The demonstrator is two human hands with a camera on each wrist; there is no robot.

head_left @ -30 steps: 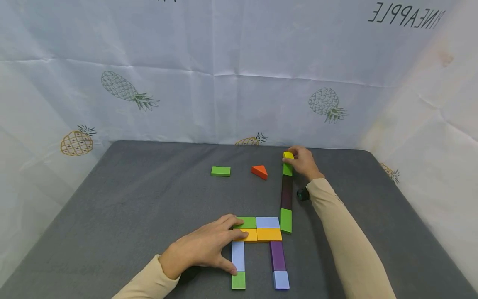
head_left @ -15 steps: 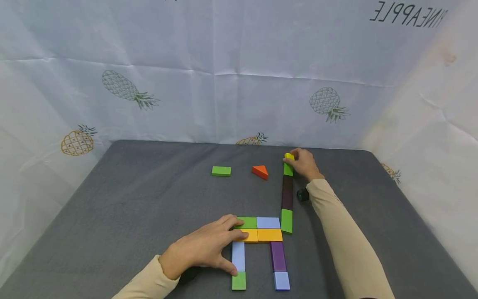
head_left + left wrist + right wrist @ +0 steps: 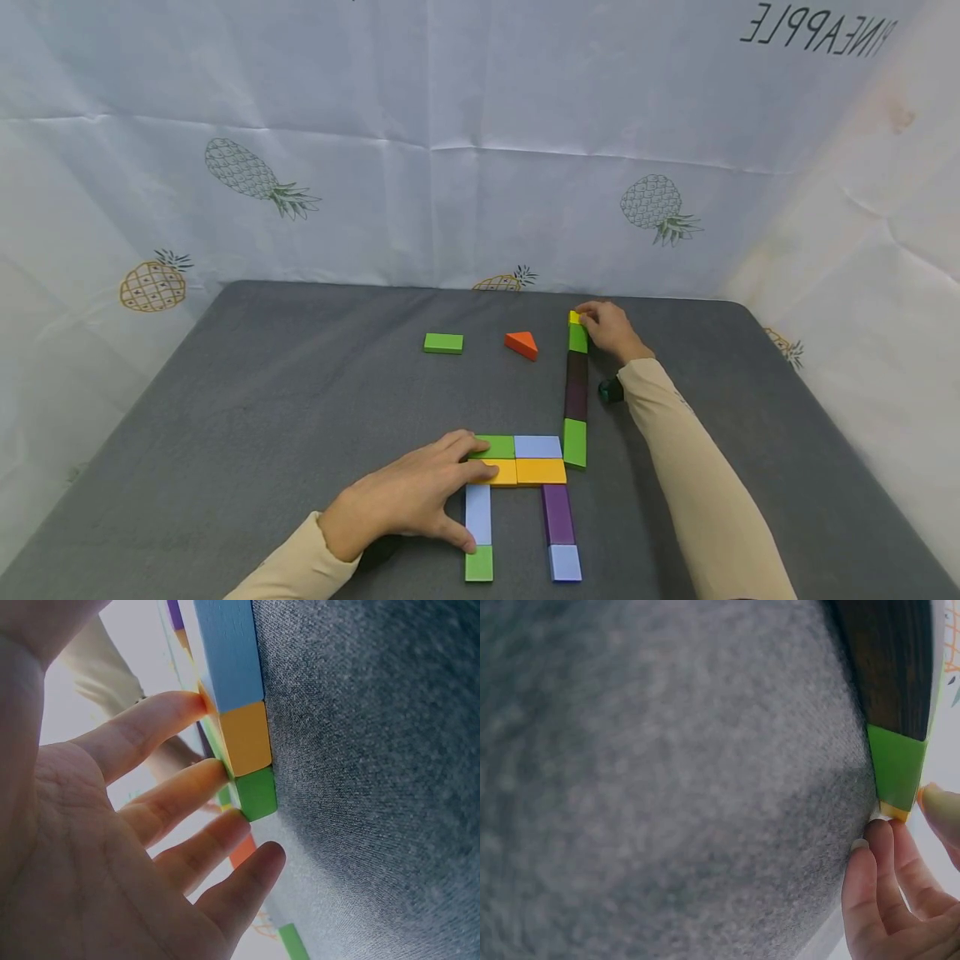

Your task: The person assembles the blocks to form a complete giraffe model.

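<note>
My left hand [image 3: 412,496] rests on the near figure of flat blocks, fingers spread. Its fingertips touch a green block [image 3: 497,447] and an orange block [image 3: 506,473]; its thumb touches the lower green block [image 3: 479,564] under a light-blue block [image 3: 477,510]. At the far end of a column, my right hand [image 3: 609,329] has its fingertips against a small yellow block [image 3: 574,317]. In the right wrist view its thumb [image 3: 941,814] stands slightly off that block. Below the yellow block come a green block [image 3: 577,338], dark brown blocks [image 3: 576,387] and another green block [image 3: 574,443].
A loose green block [image 3: 443,343] and an orange-red triangular block [image 3: 522,345] lie farther back. A purple block [image 3: 557,514] with a light-blue one [image 3: 565,563] extends toward me. The grey table [image 3: 300,400] ends at a pineapple-print curtain [image 3: 465,217].
The yellow block has straightened into line with the column and shifted slightly toward me. My right thumb has come off its top, and that hand has lowered a little. My left hand stays put.
</note>
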